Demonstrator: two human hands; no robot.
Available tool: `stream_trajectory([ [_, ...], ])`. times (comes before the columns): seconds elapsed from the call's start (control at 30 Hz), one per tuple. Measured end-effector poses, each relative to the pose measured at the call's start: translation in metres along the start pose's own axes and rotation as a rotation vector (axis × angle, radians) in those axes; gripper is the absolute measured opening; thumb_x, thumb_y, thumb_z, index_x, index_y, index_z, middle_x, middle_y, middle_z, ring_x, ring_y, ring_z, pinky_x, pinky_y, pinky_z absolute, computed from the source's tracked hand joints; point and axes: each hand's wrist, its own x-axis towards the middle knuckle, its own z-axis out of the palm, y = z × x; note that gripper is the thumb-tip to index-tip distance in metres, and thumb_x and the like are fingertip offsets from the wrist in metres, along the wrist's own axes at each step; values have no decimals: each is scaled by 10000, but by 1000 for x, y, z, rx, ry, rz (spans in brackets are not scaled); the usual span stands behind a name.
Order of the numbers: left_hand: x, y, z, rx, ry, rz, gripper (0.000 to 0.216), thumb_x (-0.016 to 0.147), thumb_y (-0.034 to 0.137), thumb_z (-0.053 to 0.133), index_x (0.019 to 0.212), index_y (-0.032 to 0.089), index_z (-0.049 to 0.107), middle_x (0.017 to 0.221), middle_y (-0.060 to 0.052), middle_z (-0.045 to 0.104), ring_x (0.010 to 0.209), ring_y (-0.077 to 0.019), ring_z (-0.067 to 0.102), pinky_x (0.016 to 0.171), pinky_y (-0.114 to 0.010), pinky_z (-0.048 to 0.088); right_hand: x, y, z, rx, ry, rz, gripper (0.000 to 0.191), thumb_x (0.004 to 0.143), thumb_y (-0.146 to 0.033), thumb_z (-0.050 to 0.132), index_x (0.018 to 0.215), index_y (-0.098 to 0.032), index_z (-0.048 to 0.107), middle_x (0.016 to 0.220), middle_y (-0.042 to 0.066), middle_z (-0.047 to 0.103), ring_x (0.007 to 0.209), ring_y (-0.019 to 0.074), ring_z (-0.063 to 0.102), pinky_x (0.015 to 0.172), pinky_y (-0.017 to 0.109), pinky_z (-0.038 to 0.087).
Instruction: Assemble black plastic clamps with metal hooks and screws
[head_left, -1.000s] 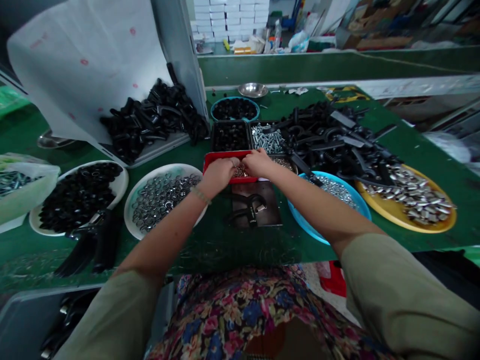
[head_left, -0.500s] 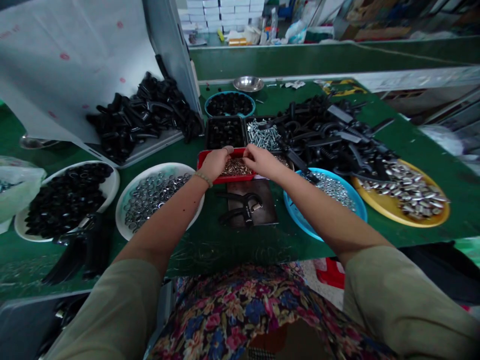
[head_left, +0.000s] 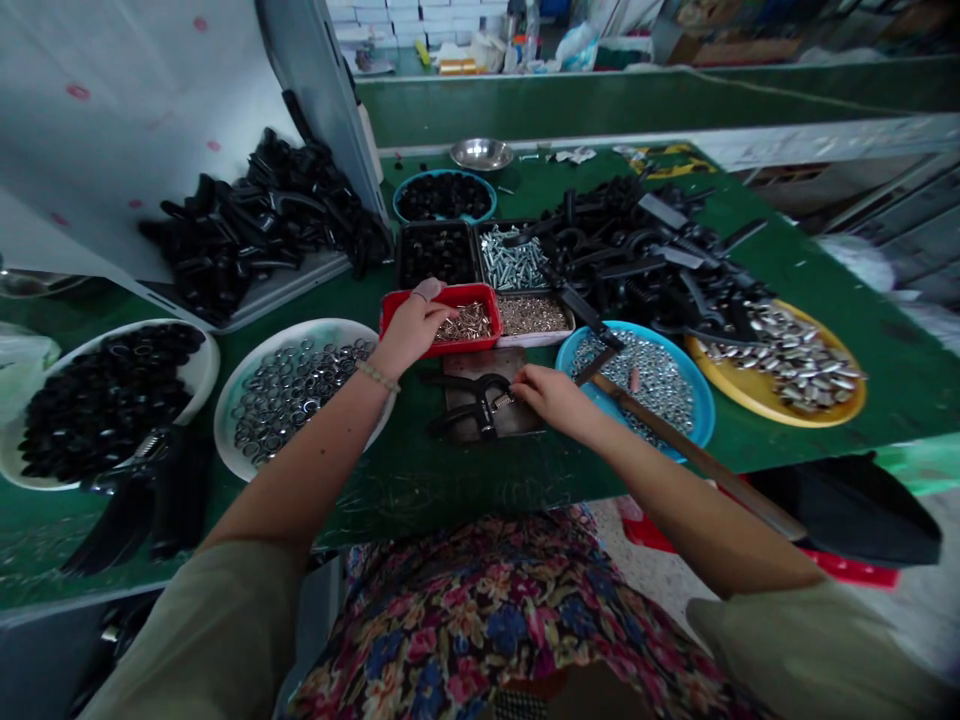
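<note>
My left hand is at the left end of a red tray, its fingers pinched over the small copper-coloured pins inside; whether a pin is between them is too small to see. A black spring clamp lies flat on a dark metal plate in front of the tray. Beside the clamp's coil spring, my right hand has thumb and forefinger pressed together at the clamp's right side. What those fingertips hold, if anything, is hidden.
A wooden-handled hammer leans across the blue basin of small metal parts. Assembled black clamps are heaped at the back right. White basins stand left, a yellow one right. Screws fill a black tray behind.
My right hand has left the red tray and come down toward me to the clamp. My left hand stays at the tray, now nearer its left end. The hammer handle has come into view.
</note>
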Motion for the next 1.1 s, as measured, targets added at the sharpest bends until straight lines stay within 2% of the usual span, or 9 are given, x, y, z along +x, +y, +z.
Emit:
stream_trajectory([
  [0.17,-67,6,27,-230,-71,94,484,863,130,542,1335,181,448,1041,-66,694,1006,-177,652,971,-345,477,-6,-1,15,-404,29,-205,226,959,-186,438,938,-121,653,902,132,657,887,239,582,787,329,438],
  [0.3,-87,-5,55,-274,-75,78,523,826,67,557,1326,184,460,1022,-54,652,882,-142,645,847,-296,528,-16,10,21,-499,143,-333,318,980,-291,427,1166,-134,632,1032,133,653,949,247,568,824,347,452],
  [0.37,-85,-10,62,-250,-78,78,540,821,51,559,1334,195,469,1025,-51,627,860,-132,632,839,-291,530,-27,21,12,-520,242,-291,399,981,-350,426,1294,-141,562,1126,136,639,1007,257,561,859,367,453],
  [0.47,-81,-13,64,-231,-90,104,571,820,43,563,1359,202,460,1016,-49,597,845,-127,617,836,-294,535,-51,46,-11,-601,325,-110,412,973,-355,429,1286,-119,555,1120,154,647,1031,284,563,882,412,449],
  [0.57,-79,-11,63,-190,-98,112,567,806,27,573,1340,193,483,1024,-50,572,824,-121,606,829,-296,543,-72,72,-29,-699,275,90,402,943,-390,473,1204,-104,582,1091,178,659,1012,315,581,857,433,461],
  [0.7,-81,-3,61,-88,-94,155,504,817,40,569,1294,196,526,1121,-64,528,808,-108,599,859,-315,547,-84,93,-34,-778,154,239,393,920,-411,498,1171,-118,576,1224,203,618,997,325,611,823,436,487],
  [0.83,-83,8,53,98,-111,225,433,855,88,549,1276,187,540,1186,-86,501,855,-132,597,928,-351,520,-84,94,-29,-758,104,262,352,955,-335,420,1176,-107,571,1301,220,579,1056,310,626,843,415,507],
  [0.97,-82,17,44,196,-166,263,427,846,72,528,1259,178,534,1190,-94,494,896,-153,595,896,-322,520,-89,84,-27,-679,172,297,417,978,-359,335,1273,-121,512,1396,239,497,1018,323,660,735,409,535],
  [1.1,-81,22,45,321,-196,321,369,882,110,475,1236,197,527,1175,-85,505,919,-171,596,875,-311,509,-92,60,-26,-423,235,282,396,984,-345,317,1253,-143,526,1169,193,664,920,291,699,738,367,529],
])
